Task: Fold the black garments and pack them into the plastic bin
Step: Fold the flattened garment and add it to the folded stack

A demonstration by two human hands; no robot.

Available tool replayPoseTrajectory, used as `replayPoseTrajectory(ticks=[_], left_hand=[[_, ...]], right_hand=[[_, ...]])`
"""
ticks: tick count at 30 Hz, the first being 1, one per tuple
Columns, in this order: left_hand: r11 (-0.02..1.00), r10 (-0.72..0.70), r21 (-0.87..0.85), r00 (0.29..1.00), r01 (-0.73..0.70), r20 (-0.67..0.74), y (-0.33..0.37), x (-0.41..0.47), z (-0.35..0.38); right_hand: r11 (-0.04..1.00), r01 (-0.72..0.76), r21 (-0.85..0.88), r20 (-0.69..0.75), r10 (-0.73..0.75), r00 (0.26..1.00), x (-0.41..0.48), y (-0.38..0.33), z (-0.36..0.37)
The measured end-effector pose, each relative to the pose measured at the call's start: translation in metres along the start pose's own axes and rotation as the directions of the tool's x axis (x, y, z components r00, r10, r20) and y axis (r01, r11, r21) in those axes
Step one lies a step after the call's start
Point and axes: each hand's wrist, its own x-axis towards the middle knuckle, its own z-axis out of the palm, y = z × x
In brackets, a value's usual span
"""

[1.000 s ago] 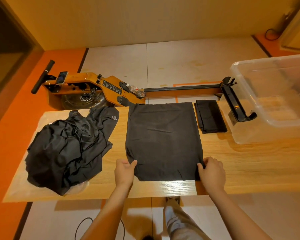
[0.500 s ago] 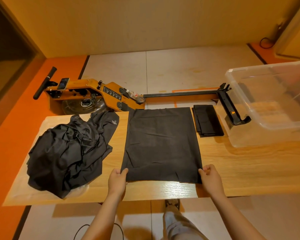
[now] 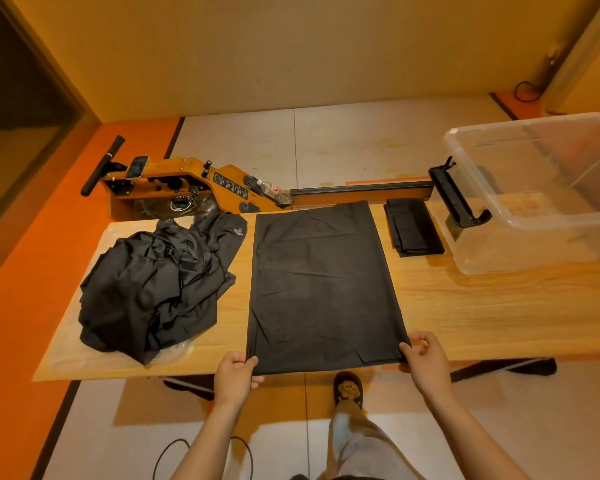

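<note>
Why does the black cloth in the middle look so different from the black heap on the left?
The middle cloth lies spread flat and smooth; the heap is crumpled and bunched. The left hand and right hand pinch the middle cloth's near corners; nobody touches the heap. Both are black and lie on the table.

Wooden table [image 3: 499, 306] with garments [image 3: 319, 282], plastic bin [image 3: 520, 252]

One head cam, wide-angle, facing fwd & down onto table [image 3: 482, 306], near edge close below.
</note>
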Motion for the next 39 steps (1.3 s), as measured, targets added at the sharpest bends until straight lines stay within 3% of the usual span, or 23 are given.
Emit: replayPoseTrajectory(ticks=[6, 12, 23, 28, 35, 39], left_hand=[[1.0, -0.008, -0.025, 1.0, 0.008, 0.018, -0.033, -0.026, -0.014], [0.994, 0.022, -0.109, 0.999, -0.018, 0.035, -0.05, -0.04, -0.028], [0.938, -0.01, -0.344, 0.997, 0.036, 0.078, -0.013, -0.029, -0.036], [0.864, 0.003, -0.503, 0.998, 0.027, 0.058, 0.053, 0.014, -0.03], [0.775, -0.049, -0.63, 0.998, 0.06, 0.034, 0.179, 0.12, -0.001], [0.883, -0.046, -0.469, 0.995, 0.001, -0.084, 0.179, 0.154, 0.025]], right_hand=[[0.999, 0.033, -0.01, -0.026, -0.034, 0.999, -0.033, 0.024, -0.002], [0.994, 0.072, 0.086, -0.007, -0.071, 0.997, -0.062, 0.03, -0.006], [0.968, 0.039, 0.249, -0.003, -0.039, 0.999, -0.057, -0.01, -0.003], [0.945, 0.031, 0.326, 0.005, -0.035, 0.999, -0.009, -0.076, 0.002], [0.896, -0.066, 0.44, 0.067, 0.04, 0.997, 0.13, -0.174, 0.047], [0.96, -0.132, 0.248, 0.107, 0.108, 0.988, 0.172, -0.172, 0.074]])
